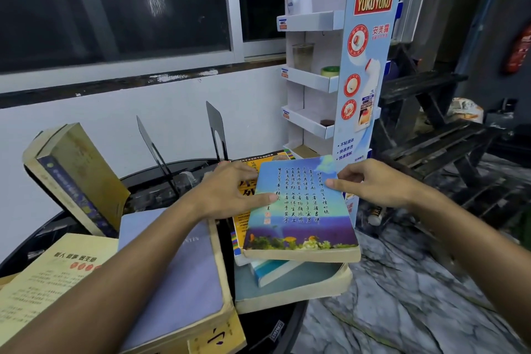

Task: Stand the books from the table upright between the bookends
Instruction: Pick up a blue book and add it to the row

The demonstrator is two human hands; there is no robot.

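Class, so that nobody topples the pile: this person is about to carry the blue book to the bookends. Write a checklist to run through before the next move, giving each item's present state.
1. Grip on the blue book: the left hand and the right hand pinch its sides, thumbs on the cover. Ok.
2. The left bookend and the right bookend are standing. Ok.
3. Gap between them: no book in it. Ok.
4. Blue book lifted free of the pile under it: cannot tell.
5. The thick book leans outside the bookends. Not ok.
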